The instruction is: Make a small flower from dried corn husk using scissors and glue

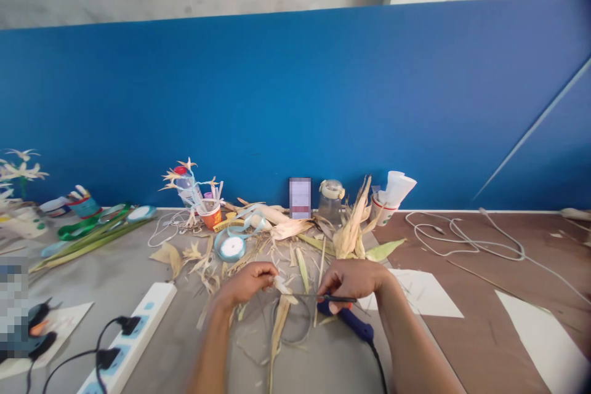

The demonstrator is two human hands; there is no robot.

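Note:
My left hand point(253, 280) is closed, its fingertips pinching a small pale piece of corn husk point(285, 290). My right hand point(348, 280) is closed around a thin rod-like tool with a dark handle point(344, 299); its thin end reaches left to the husk piece. Just under the right hand lies a dark blue corded tool point(353, 322), which looks like a glue gun, partly hidden by the hand. Below the hands are a loop of thin wire point(295, 338) and a long dry husk strip point(277, 335).
Dry husks point(353, 231) and a light blue ribbon roll point(232, 247) lie beyond my hands. A red cup point(211, 215), a clear jar point(330, 200) and a phone-like screen point(300, 198) stand at the blue partition. A power strip point(148, 314) is left; white paper point(425, 292) and cables point(466, 240) are right.

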